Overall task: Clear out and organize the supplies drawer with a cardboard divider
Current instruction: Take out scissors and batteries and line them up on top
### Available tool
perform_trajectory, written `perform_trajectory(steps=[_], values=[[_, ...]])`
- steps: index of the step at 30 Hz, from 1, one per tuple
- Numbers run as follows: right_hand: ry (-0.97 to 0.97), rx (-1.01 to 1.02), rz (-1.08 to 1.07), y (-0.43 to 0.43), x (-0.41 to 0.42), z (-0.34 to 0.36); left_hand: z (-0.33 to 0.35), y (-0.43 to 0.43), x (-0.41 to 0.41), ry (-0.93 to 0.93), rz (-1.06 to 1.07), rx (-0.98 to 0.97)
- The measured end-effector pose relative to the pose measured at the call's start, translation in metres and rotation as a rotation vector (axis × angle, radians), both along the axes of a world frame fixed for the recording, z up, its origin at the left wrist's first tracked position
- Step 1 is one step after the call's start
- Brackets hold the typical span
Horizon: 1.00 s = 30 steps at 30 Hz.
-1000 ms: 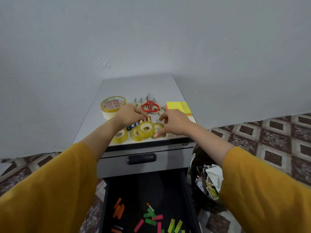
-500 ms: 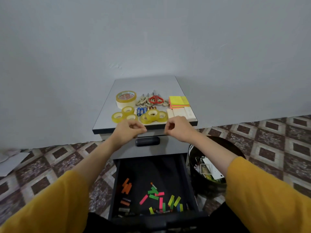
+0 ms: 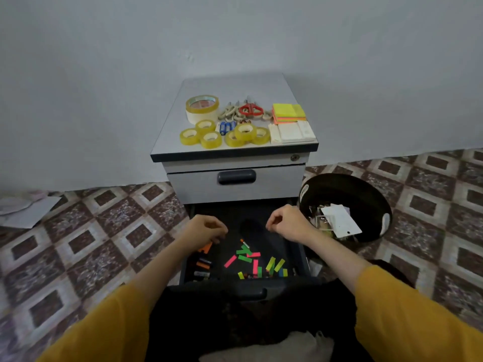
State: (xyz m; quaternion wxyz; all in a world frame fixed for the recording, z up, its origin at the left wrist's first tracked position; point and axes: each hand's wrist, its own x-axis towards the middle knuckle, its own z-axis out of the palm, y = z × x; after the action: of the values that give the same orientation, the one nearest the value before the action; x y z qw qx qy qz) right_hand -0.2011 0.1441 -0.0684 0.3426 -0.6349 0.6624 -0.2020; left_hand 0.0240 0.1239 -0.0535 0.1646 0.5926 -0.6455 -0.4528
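Although pulled fully out (head view), drawer (image 3: 230, 212): not yet cleared; low at the cabinet front, under both hands.
Left hand (image 3: 206, 231): over the drawer's left side; fingers curled in, nothing seen in grasp.
Right hand (image 3: 287, 223): over the right side; fingers likewise clenched on nothing visible.
Contents: coloured paper strips (image 3: 245, 257) scattered mid-floor; small dark and orange items (image 3: 202, 265) at left.
Risk, strips: light and thin; liable to scatter or be missed against the dark floor if swept in haste.
Risk, table (image 3: 235, 87): tape rolls (image 3: 245, 131) stacked near the front edge; liable to drop into the drawer if jolted.
Risk, bin (image 3: 352, 189): just beside the right forearm; open to a knock.
Divider: not in view.
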Motion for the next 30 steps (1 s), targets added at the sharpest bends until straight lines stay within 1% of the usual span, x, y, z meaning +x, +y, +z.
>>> perform_trajectory(steps=[5,8,13,18,23,30], values=[[-0.001,0.102,-0.013,-0.01,0.001,-0.035,-0.039,-0.016,0.013,-0.084,0.027,0.071],[-0.001,0.19,0.018,-0.016,0.004,-0.057,-0.063,-0.023,0.019,-0.139,0.026,0.116],[0.041,0.348,0.082,-0.026,0.011,-0.097,-0.101,-0.033,0.021,-0.266,-0.069,0.174],[0.12,0.516,0.158,-0.031,0.011,-0.133,-0.133,-0.034,0.011,-0.331,-0.192,0.239],[0.193,0.588,0.224,-0.029,0.016,-0.151,-0.15,-0.043,0.01,-0.417,-0.247,0.274],[0.217,0.635,0.25,-0.028,0.018,-0.165,-0.163,-0.055,0.026,-0.524,-0.324,0.35]])
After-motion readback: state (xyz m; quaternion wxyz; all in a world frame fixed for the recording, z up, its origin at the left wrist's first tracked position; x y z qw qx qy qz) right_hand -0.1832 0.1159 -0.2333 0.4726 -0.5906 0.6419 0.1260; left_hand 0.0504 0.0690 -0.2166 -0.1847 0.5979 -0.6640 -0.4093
